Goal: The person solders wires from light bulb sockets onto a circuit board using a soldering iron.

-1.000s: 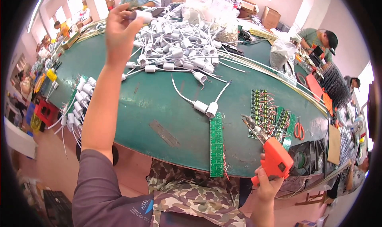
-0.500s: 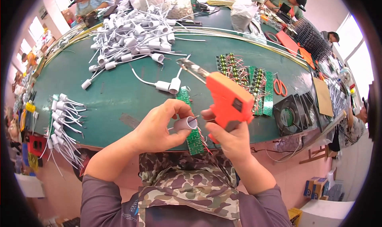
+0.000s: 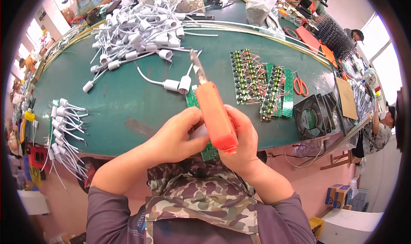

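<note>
My left hand (image 3: 184, 135) is closed around a white plastic housing (image 3: 199, 132), mostly hidden by my fingers and the tool. In my right hand (image 3: 243, 137) is an orange soldering gun (image 3: 215, 115), its body above the housing and its metal tip pointing away from me. A green circuit board strip (image 3: 192, 99) lies on the table under my hands, its middle covered. Just beyond it rest two white housings, one (image 3: 171, 85) on its side and another (image 3: 184, 84) leaning, both with white cables.
A large heap of white cabled housings (image 3: 141, 34) covers the far left of the green table (image 3: 115, 111). More stand on a board (image 3: 58, 124) at left. To the right are populated circuit boards (image 3: 248, 77), orange scissors (image 3: 300, 86) and black fans (image 3: 309, 117). Other people work beyond.
The soldering gun has swung left and nearer, now covering the housing in my left hand. My right hand has shifted left and turned. The whole view has shifted slightly.
</note>
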### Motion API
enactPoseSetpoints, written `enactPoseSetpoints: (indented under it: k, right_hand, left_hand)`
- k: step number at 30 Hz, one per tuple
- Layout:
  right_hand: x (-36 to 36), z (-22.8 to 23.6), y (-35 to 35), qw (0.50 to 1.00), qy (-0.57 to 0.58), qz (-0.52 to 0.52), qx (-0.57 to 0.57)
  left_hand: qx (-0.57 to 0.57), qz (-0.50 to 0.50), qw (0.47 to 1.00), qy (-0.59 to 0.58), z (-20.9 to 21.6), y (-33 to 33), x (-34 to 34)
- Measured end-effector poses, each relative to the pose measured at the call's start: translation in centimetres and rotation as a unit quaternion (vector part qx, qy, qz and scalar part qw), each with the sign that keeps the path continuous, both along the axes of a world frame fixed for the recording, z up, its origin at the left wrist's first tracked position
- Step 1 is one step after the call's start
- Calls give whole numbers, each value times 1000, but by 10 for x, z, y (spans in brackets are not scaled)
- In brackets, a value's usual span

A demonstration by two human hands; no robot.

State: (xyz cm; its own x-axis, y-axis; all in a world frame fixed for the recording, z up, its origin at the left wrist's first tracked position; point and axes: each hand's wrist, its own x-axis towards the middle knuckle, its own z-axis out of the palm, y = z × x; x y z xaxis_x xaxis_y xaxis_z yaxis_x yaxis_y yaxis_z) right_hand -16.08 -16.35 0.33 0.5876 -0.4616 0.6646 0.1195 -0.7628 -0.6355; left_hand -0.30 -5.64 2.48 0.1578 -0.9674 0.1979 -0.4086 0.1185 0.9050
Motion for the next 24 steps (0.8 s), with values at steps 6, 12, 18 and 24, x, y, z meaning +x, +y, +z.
enactPoseSetpoints:
  k: [6, 12, 18, 24]
  right_hand:
    - [-4, -4, 1, 943, 24, 77, 324]
    - [-3, 2, 5, 922, -31, 117, 368]
    - [-5, -2, 3, 940, 18, 97, 328]
    - [-6, -6, 4, 949, 33, 57, 310]
  left_hand:
    - [104, -34, 966, 233, -3, 6, -1]
    - [102, -21, 957, 271, -13, 9, -5]
    - [104, -4, 949, 296, -14, 8, -7]
    - [-15, 44, 993, 112, -15, 2, -12]
